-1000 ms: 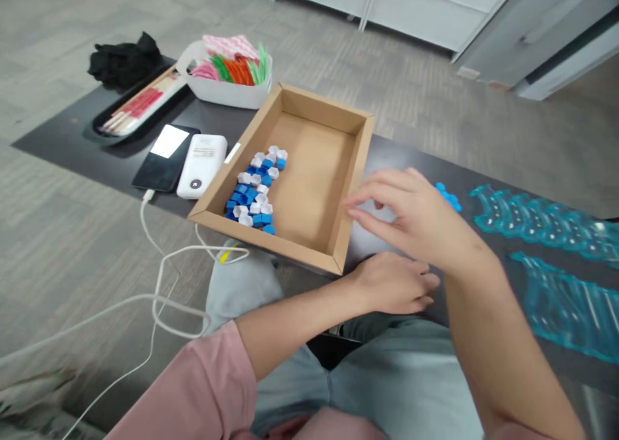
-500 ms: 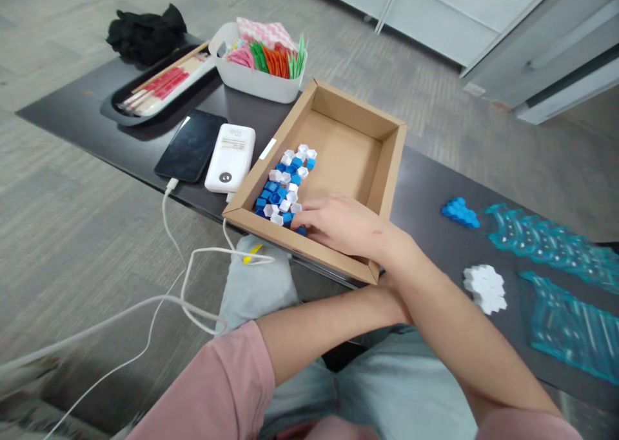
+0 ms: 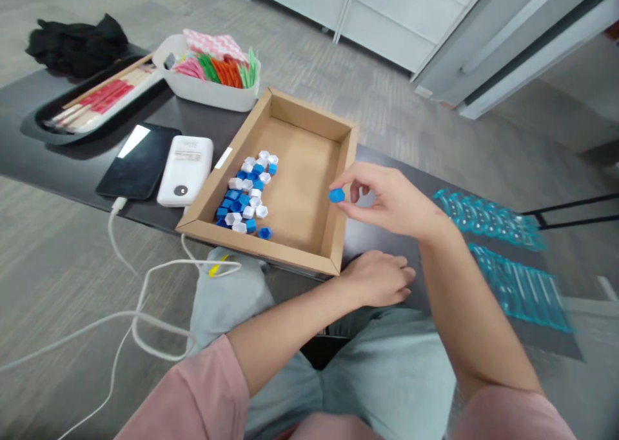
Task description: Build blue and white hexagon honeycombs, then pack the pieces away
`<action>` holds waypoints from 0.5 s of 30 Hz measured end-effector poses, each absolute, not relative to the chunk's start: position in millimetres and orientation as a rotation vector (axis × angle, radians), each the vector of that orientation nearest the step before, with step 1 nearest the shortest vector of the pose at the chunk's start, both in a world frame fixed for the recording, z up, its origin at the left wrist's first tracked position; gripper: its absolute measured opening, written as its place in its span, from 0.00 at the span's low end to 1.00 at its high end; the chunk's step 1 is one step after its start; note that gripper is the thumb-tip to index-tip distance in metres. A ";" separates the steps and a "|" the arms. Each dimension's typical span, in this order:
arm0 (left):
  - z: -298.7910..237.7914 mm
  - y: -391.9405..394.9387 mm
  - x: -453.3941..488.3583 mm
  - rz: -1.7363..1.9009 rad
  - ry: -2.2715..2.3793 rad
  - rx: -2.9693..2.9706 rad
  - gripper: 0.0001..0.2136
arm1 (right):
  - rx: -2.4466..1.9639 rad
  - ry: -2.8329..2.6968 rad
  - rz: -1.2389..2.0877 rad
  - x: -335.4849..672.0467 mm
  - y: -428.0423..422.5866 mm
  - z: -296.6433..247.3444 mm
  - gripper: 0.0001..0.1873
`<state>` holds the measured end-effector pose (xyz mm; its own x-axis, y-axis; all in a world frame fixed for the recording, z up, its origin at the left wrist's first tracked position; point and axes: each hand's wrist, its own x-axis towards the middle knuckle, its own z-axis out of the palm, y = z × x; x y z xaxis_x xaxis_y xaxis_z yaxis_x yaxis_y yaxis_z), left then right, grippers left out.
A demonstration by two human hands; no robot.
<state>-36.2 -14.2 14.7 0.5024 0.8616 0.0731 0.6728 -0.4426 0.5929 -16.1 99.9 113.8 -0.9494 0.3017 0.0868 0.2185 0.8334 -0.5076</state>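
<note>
Table (image 3: pixel 217 122) is holding a box (image 3: pixel 300 169), right hand (image 3: pixel 389 198) is pinching a blue hex (image 3: pixel 336 195) by its 3 o'clock side, left hand (image 3: pixel 377 279) is curling at 4, grip unclear; likely picking, next move needing steady pinch.

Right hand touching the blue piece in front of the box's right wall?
Touching: the head view shows the right hand gripping the blue piece in a fingertip pinch.

Hands (image 3: pixel 374 279) apart, right (image 3: pixel 394 201) in a pinch
</note>
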 end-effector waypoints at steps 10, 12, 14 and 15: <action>10.6 -11.1 -33.3 0.596 1.246 2.159 0.11 | -1.128 -2.383 0.515 155.2 213.3 90.2 0.21; 10.3 -10.5 -32.1 0.563 1.253 2.119 0.11 | -1.197 -2.350 0.504 173.6 229.6 72.6 0.20; 8.8 -9.7 -31.1 0.533 1.259 2.093 0.10 | -1.245 -2.347 0.489 184.5 241.9 55.4 0.19; 7.9 -9.3 -30.4 0.524 1.267 2.088 0.09 | -1.260 -2.355 0.478 187.9 246.7 47.8 0.18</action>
